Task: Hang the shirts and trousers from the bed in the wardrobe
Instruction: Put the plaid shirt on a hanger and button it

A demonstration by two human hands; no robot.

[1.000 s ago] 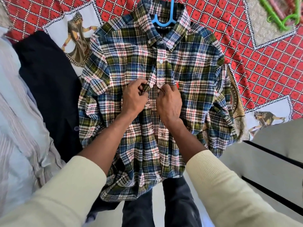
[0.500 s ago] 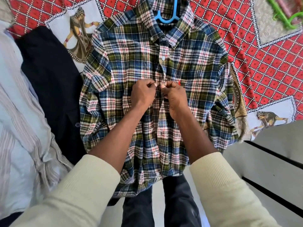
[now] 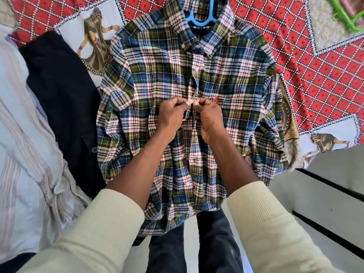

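Note:
A plaid shirt (image 3: pixel 157 75) in blue, green and pink lies face up on the bed, with a blue hanger (image 3: pixel 202 18) inside its collar. My left hand (image 3: pixel 171 115) pinches the left edge of the button placket at chest height. My right hand (image 3: pixel 208 117) pinches the right edge, fingertips meeting the left hand's at a button. A dark garment (image 3: pixel 61 91) lies to the left of the shirt. A pale striped shirt (image 3: pixel 21 138) lies further left.
The bed carries a red patterned cover (image 3: pixel 325 71) with figure prints. A green hanger (image 3: pixel 344 14) lies at the top right. A white surface with black lines (image 3: pixel 325 194) is at the lower right. My dark trousers (image 3: pixel 197 243) show below the shirt hem.
Both hands moved up the placket from a lower button to a higher one. They now pinch the fabric edges together at chest height.

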